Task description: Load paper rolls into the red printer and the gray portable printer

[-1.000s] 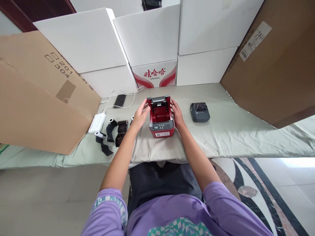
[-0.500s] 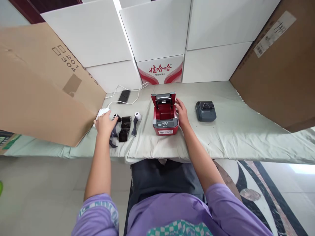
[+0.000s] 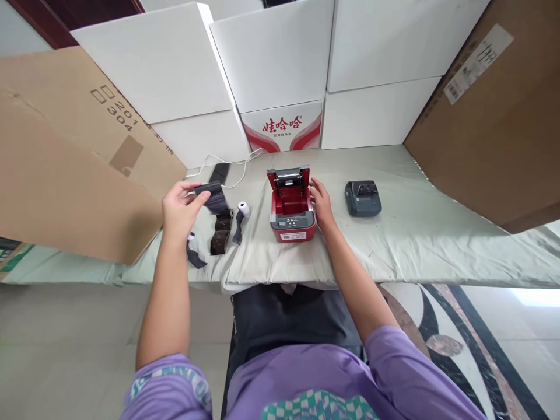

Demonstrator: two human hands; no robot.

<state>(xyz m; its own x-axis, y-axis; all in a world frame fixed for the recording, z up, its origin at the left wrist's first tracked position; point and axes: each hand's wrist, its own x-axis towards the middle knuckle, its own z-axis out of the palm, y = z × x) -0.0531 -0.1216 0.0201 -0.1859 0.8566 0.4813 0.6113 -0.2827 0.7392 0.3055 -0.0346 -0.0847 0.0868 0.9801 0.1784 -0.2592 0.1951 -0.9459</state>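
A small red printer [image 3: 291, 211] stands on the cloth-covered table with its lid tipped open. My right hand [image 3: 322, 204] rests against its right side, fingers stretched along the casing. My left hand [image 3: 180, 208] is raised above the table's left part, pinching a dark paper roll [image 3: 210, 195] whose loose tail hangs down. Below it lie other dark rolls [image 3: 221, 231] and a white-cored roll [image 3: 242, 211].
A dark grey printer [image 3: 363, 198] sits to the right of the red one. A black phone [image 3: 219, 172] and a white cable [image 3: 227, 162] lie at the back left. White boxes [image 3: 271, 64] line the back; brown cardboard sheets [image 3: 74, 157] lean at both sides.
My left hand left the red printer, reached left to the rolls, and has lifted one dark roll off the table. My right hand stayed at the printer's side.
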